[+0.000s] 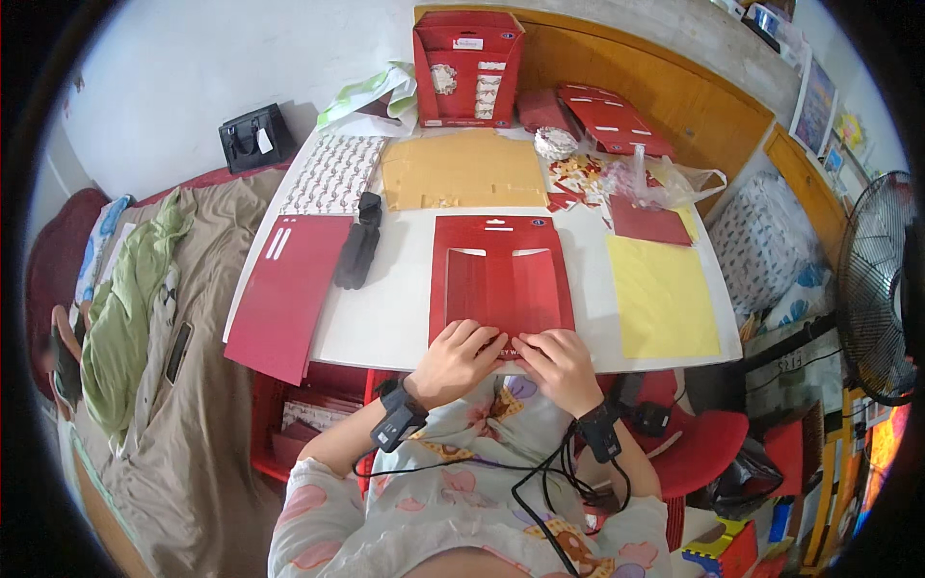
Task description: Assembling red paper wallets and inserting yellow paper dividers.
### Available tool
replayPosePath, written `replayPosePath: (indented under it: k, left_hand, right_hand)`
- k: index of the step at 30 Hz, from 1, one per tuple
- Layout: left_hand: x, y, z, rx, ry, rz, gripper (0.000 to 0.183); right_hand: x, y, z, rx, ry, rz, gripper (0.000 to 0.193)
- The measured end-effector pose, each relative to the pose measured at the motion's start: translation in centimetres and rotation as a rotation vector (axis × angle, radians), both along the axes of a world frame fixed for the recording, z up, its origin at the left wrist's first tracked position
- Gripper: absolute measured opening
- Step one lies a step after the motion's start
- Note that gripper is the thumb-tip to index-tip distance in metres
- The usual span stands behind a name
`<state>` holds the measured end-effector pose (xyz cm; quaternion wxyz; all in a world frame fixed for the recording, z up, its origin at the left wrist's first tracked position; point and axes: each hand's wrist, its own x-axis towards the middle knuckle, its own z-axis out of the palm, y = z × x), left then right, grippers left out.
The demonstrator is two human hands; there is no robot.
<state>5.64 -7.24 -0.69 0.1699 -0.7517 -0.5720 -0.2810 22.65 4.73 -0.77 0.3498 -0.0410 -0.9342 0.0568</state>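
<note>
White counter: carries the whole lot, its near edge against the person's lap. Red flat card sheet, near-left corner: hangs over both edges and, by my judgement, would slide to the bed at a knock from a forearm. Red die-cut card blank, centre of the near edge: lies flat with its window cut-out facing up, its bottom flap at the counter's rim. Yellow sheet, near-right corner: reaches the edge, likely to shift if the blank is pushed sideways. Tan card sheet, far centre; patterned sheet, far-left corner; assembled red display box, upright at the far edge. Dark glove-like item, left of the blank, apart from it. Left hand and right hand: fingertips of both pressed together onto the blank's bottom flap, pinching and creasing it. Risk: uneven pressure could skew the fold or tear the thin strip beside the cut-out; the blank may also creep off the near edge.
</note>
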Motion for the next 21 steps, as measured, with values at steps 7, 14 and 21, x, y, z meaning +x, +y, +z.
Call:
replayPosePath:
  k: [7,14,21]
  left_hand:
    - [0.1,0.1,-0.3,-0.041,0.094,-0.028,0.036]
    - [-0.1,-0.1,-0.1,0.011,0.147,-0.059,0.032]
    - [-1.7,-1.8,1.2,-0.074,-0.009,0.024,0.033]
  right_hand:
    - [0.1,-0.2,-1.2,-0.066,0.097,0.0,0.023]
    - [0.2,-0.5,-1.7,-0.021,0.12,-0.028,0.019]
    - [2.4,1.2,-0.7,-0.119,0.19,-0.031,0.018]
